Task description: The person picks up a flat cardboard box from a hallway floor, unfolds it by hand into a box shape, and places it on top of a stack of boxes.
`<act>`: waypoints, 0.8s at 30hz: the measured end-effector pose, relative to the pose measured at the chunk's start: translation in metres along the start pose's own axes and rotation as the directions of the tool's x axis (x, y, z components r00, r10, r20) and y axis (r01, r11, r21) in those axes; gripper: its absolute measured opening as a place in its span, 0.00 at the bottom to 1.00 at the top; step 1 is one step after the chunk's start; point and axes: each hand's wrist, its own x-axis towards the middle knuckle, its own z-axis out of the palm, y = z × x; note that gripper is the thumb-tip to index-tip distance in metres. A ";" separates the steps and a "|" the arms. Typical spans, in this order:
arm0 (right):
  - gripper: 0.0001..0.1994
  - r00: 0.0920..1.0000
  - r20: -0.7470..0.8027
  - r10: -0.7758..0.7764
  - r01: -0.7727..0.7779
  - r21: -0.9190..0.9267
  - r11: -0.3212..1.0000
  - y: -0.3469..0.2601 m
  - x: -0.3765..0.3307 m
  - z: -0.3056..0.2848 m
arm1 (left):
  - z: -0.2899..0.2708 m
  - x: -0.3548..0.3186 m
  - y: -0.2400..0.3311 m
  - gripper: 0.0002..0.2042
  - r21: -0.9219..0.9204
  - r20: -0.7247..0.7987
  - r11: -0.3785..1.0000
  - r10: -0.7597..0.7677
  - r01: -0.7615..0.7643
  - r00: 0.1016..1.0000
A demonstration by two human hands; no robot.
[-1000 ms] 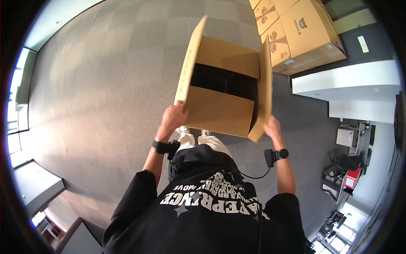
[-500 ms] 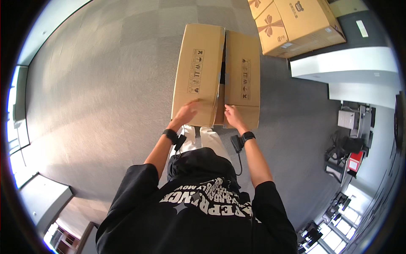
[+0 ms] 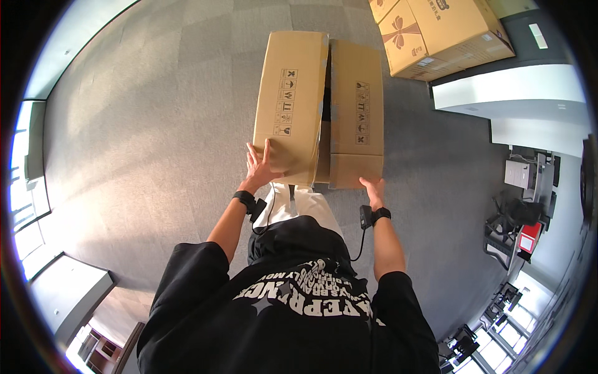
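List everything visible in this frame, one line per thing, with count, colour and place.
cardboard box: 1, tan, flaps nearly shut, in front of the person
stacked cartons: at least 2, tan, top right on the floor
carpet floor: grey tiles, all around
white counter: 1, right side
office furniture: grey with a red item, far right
left hand: flat on the box's left flap
right hand: at the right flap's near edge
wristbands: 2, black

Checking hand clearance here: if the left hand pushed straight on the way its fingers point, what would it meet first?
The left hand already lies flat on the left flap of the cardboard box; going on, it would slide along that flap.
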 end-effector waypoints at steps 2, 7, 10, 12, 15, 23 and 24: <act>0.34 0.988 0.152 0.030 -0.020 -0.061 0.998 -0.006 0.012 -0.011 | -0.004 -0.007 0.011 0.64 0.061 0.003 0.998 0.029 -0.030 1.000; 0.36 0.956 0.200 -0.216 0.294 -0.591 0.751 -0.009 0.014 -0.003 | -0.003 -0.015 0.037 0.62 0.324 0.011 0.937 0.138 -0.134 0.990; 0.39 0.950 0.196 -0.244 0.313 -0.574 0.757 -0.006 0.012 -0.001 | -0.007 -0.015 0.061 0.63 0.444 0.117 0.876 0.153 -0.190 0.981; 0.42 0.942 0.253 -0.221 0.331 -0.589 0.737 -0.007 0.020 -0.001 | 0.021 -0.006 0.058 0.65 0.360 0.077 0.830 0.429 -0.426 0.900; 0.39 0.947 0.293 -0.131 0.283 -0.573 0.769 -0.021 0.018 0.004 | 0.050 0.000 0.093 0.67 0.395 0.162 0.771 0.477 -0.500 0.864; 0.32 0.876 0.450 -0.172 0.435 -0.587 0.683 0.000 0.042 -0.006 | 0.066 0.009 0.108 0.62 0.447 0.126 0.776 0.438 -0.445 0.890; 0.32 0.877 0.451 -0.167 0.431 -0.584 0.688 -0.012 0.041 -0.007 | 0.067 0.011 0.108 0.62 0.450 0.133 0.773 0.437 -0.447 0.890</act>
